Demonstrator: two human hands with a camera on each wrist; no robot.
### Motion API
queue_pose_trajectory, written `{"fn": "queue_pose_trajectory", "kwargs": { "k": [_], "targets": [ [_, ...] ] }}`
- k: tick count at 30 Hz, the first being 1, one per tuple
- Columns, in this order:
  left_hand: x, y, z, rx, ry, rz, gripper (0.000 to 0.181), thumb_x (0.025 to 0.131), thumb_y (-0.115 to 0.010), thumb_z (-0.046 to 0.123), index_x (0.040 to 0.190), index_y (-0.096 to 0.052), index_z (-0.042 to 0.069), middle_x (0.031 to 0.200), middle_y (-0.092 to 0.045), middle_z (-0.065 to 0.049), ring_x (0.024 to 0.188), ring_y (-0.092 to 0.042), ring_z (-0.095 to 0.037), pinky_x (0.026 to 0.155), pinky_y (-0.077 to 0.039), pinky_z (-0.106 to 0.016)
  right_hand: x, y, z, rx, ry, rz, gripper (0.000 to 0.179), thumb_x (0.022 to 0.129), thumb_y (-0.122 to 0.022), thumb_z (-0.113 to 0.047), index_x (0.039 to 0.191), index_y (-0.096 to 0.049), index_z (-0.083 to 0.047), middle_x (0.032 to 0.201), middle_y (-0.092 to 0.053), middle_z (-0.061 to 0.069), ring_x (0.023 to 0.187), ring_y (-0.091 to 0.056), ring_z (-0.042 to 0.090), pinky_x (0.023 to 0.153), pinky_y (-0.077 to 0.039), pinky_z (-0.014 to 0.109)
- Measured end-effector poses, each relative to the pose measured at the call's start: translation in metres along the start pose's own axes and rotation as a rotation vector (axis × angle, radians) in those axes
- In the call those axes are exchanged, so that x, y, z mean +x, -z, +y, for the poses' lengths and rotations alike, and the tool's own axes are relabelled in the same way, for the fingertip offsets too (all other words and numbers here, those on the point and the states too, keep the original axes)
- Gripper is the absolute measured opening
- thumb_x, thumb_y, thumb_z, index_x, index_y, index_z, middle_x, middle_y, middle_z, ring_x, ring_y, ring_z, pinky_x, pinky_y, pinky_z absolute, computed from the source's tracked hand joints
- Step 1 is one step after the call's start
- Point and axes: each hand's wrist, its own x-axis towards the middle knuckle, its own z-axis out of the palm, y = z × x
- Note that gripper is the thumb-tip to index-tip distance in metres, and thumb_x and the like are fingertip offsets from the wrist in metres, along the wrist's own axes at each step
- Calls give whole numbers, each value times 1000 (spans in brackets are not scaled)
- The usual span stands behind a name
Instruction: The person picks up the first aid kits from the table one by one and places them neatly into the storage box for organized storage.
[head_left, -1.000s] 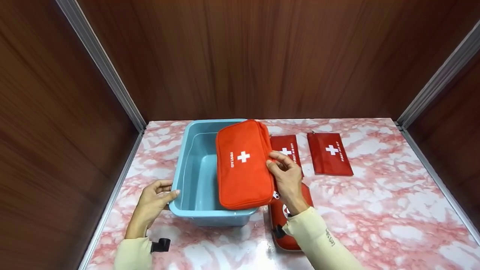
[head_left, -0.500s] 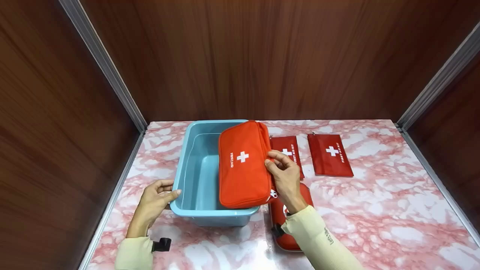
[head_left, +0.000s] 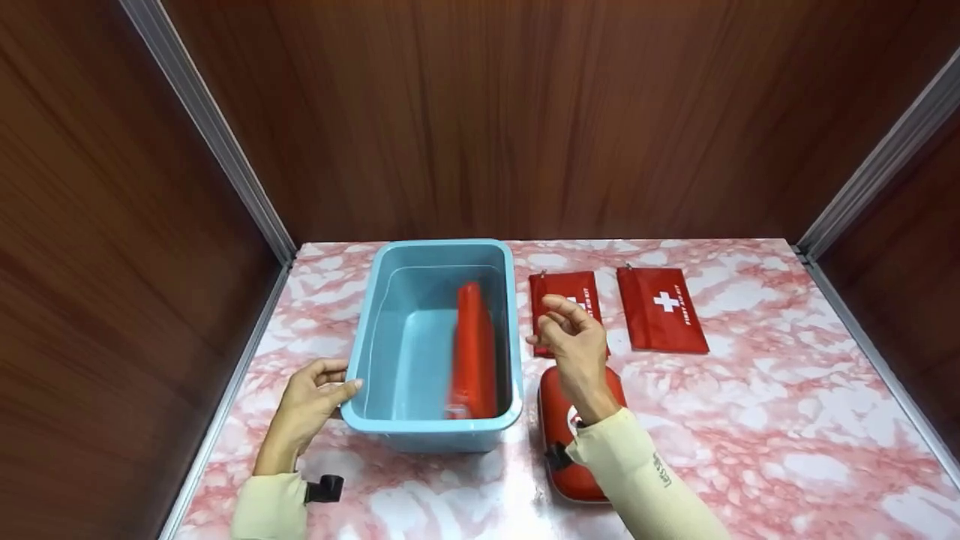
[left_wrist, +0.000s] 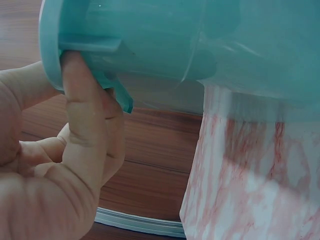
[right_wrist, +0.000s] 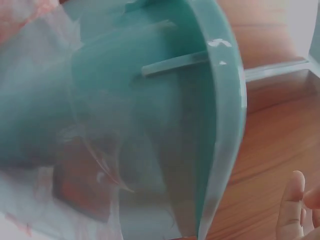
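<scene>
Inside the light-blue plastic tub (head_left: 517, 337), a red first aid bag (head_left: 474, 352) stands on edge along the right wall, slightly blurred. My left hand (head_left: 304, 397) grips the tub's left rim, thumb on top; the left wrist view shows fingers under the rim (left_wrist: 50, 45). To the right of the tub, my right hand (head_left: 577, 349) hovers with loosely bent fingers and nothing in them. It partly covers a flat red first aid pouch (head_left: 559, 283). Below it lies a red hard-shell case (head_left: 555, 401), partly hidden by the wrist and sleeve.
A second flat red first aid pouch (head_left: 660, 330) lies further right on the pink-and-white marbled table (head_left: 750, 420). Brown wood-grain panels (head_left: 525, 120) enclose the back and sides, with metal strips (head_left: 217, 142) at the corners.
My right hand has let go of the red first aid bag, which has dropped from above the tub's right rim into the tub. The left hand has stayed on the rim.
</scene>
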Motion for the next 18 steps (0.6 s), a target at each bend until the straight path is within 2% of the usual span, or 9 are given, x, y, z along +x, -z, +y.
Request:
{"fn": "queue_pose_trajectory", "kwargs": {
  "k": [3, 10, 18],
  "targets": [
    [0, -1, 1, -1, 5, 2, 40, 89, -69, -6, 126, -54, -13, 103, -64, -17, 77, -67, -17, 58, -58, -31, -1, 3, -3, 3, 15, -22, 23, 89, -59, 12, 108, -68, 3, 89, -62, 12, 74, -60, 17, 62, -60, 31],
    [-1, 0, 1, -2, 9, 6, 42, 89, -69, -5, 127, -53, -13, 105, -63, -17, 79, -67, -18, 60, -58, -31, -3, 12, -2, -15, 4, -86, 25, 92, -58, 8, 117, -59, 11, 106, -61, 9, 90, -58, 23, 64, -60, 33],
    [0, -1, 1, -20, 20, 0, 40, 89, -69, -7, 126, -53, -13, 103, -63, -17, 78, -68, -18, 60, -59, -33, -2, 22, -2, 24, -23, -116, 26, 93, -55, 9, 118, -60, 3, 113, -62, 9, 92, -59, 23, 65, -61, 36]
  ]
}}
